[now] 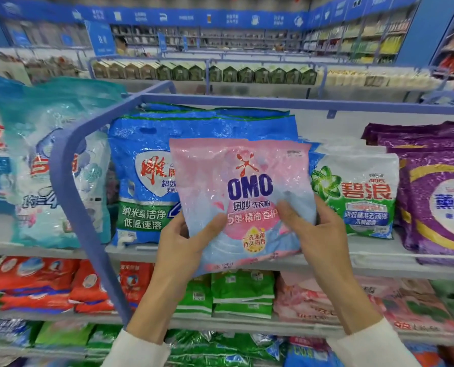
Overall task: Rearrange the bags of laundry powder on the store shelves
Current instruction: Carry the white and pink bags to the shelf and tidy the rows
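Observation:
A pink and pale blue OMO laundry powder bag (244,197) is held upright in front of the top shelf, between both hands. My left hand (183,242) grips its lower left edge, thumb across the front. My right hand (310,231) grips its lower right side, thumb pressed on the front. Behind the bag stands a blue bag (141,178) with red characters, and to its right a white and green Ariel bag (361,194). Purple bags (437,197) fill the far right of the shelf.
A blue metal divider rail (69,165) curves down between the blue bag and teal bags (56,160) at the left. The grey shelf edge (406,268) runs below. Lower shelves hold red (48,282), green (241,292) and pink bags (313,300). More aisles lie behind.

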The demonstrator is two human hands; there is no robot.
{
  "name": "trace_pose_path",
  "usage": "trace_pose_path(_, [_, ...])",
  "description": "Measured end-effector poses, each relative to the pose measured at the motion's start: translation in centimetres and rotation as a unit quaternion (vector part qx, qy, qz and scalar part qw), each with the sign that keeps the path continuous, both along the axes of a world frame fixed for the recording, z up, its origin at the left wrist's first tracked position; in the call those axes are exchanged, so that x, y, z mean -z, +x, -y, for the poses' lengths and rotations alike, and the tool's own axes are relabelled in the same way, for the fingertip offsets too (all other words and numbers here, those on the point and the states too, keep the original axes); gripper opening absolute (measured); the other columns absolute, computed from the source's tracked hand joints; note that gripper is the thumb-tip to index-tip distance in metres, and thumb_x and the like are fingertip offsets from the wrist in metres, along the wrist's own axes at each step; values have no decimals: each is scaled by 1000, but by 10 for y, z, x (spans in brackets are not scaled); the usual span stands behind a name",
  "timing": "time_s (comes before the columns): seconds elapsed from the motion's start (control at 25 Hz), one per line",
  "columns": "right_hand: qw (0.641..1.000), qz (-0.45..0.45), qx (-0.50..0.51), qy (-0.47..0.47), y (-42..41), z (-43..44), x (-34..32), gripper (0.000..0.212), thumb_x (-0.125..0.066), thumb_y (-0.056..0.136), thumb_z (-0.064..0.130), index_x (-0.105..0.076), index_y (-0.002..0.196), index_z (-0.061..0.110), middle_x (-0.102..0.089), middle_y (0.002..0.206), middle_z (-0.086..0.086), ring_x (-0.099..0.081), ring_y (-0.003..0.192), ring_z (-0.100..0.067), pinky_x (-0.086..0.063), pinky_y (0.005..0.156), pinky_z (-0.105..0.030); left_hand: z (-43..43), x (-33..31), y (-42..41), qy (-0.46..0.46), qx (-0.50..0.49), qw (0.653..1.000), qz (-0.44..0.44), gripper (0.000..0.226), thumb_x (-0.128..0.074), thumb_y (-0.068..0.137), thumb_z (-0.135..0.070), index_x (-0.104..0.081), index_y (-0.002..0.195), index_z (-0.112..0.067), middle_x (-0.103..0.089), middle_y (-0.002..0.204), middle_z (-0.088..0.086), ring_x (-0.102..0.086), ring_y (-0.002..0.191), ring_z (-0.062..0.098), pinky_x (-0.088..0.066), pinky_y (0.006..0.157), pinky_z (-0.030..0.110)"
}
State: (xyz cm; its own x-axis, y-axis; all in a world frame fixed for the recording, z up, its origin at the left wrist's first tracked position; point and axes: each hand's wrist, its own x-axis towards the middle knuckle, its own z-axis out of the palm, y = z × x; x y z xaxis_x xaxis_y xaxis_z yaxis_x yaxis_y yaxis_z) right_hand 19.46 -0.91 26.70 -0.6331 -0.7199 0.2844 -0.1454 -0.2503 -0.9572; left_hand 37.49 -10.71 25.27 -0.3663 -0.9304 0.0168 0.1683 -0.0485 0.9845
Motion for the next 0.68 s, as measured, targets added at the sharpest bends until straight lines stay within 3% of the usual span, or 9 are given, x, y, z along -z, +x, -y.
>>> trace_pose_path(0.12, [1000, -11, 14, -18, 9, -22, -11, 23, -75, 86, 22, -74, 107, 30, -78, 96, 10, -73, 85, -6, -57, 72, -17, -7, -7, 5, 7, 77, 997, 3, 59, -91, 57, -23, -69, 111, -17, -78, 103, 3, -76, 95, 26, -59, 86, 45])
trace_pose_path(0.24, [999, 30, 16, 22, 1, -49, -12, 28, -79, 78, 31, -75, 105, 26, -79, 98, 7, -76, 90, -14, -61, 78, -28, -18, -7, -1, -8, 183, 982, 38, 77, -95, 49, 2, -66, 119, -12, -77, 107, 8, -74, 99, 28, -61, 82, 41])
trace_pose_path(0.32, [993, 80, 1, 82, -16, -75, -2, 42, -87, 73, 43, -77, 106, 19, -79, 102, -1, -76, 96, -23, -58, 92, -44, -28, -4, -12, -1, 216, 976, 25, 70, -90, 48, 12, -71, 111, -13, -77, 105, 12, -75, 97, 32, -62, 75, 37])
trace_pose_path(0.4, [985, 127, -35, 110, -30, -106, 6, 55, -90, 63, 49, -78, 109, 21, -77, 111, -7, -74, 104, -28, -53, 101, -50, -47, -4, -29, 3, 272, 962, 10, 59, -87, 51, 13, -76, 102, -15, -77, 104, 16, -74, 94, 37, -62, 73, 39])
trace_pose_path(0.52, [968, 222, -58, 96, -53, -162, 14, 73, -100, 40, 48, -80, 106, 22, -76, 114, -13, -75, 101, -31, -62, 81, -41, -82, -2, -65, 11, 354, 935, -8, 55, -83, 56, 18, -78, 99, -17, -76, 104, 20, -74, 93, 41, -62, 75, 47])
trace_pose_path(0.6, [970, 219, -35, 101, -66, -199, 15, 71, -98, 47, 48, -79, 110, 20, -75, 115, -14, -74, 103, -32, -62, 79, -40, -108, 1, -92, 24, 369, 929, -2, 51, -86, 57, 12, -78, 99, -16, -76, 104, 19, -74, 92, 41, -61, 79, 53])
trace_pose_path(0.68, [972, 212, 38, 95, -79, -237, 15, 50, -93, 64, 41, -80, 106, 16, -76, 111, -15, -75, 98, -32, -62, 77, -38, -143, -2, -119, 47, 362, 931, 7, 44, -87, 58, -1, -78, 99, -11, -76, 103, 20, -75, 90, 39, -60, 81, 56])
